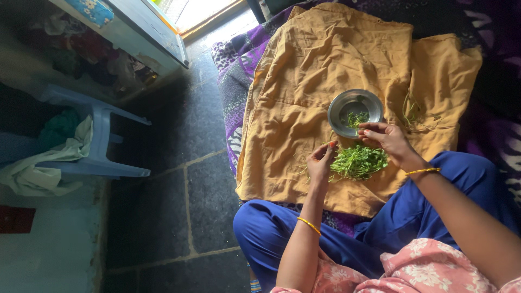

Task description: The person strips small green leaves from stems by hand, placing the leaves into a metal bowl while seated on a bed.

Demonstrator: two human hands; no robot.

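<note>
My left hand (321, 160) is curled in a narrow grip, fingertips pinched together at the left edge of the heap of green leafy sprigs (359, 161); I seem to hold a thin stem there, though it is too small to be sure. My right hand (386, 139) hovers just above the heap and beside the rim of the steel bowl (339, 108), its fingers bent loosely inward, half closed; I cannot tell whether anything is pinched between them. A thin gold bangle sits on each of my wrists.

The greens lie on a mustard-yellow cloth (304, 70) spread over a purple patterned blanket (239, 70), which covers the floor in front of my crossed legs in blue trousers (271, 228). The steel bowl stands on the cloth just beyond the heap and holds a small clump of plucked leaves (356, 119). A few loose stalks (411, 113) lie on the cloth to the right of the bowl, apart from the main heap.

To my left the dark stone floor (184, 179) shows its wide slab joints. A pale blue plastic chair (97, 141) stands there with a light cloth (49, 168) draped over it, and beyond it daylight falls in at a doorway (201, 11).

The heap itself is fresh, bright green, made of fine stems and small leaves, loosely spread and lying between my two hands.
</note>
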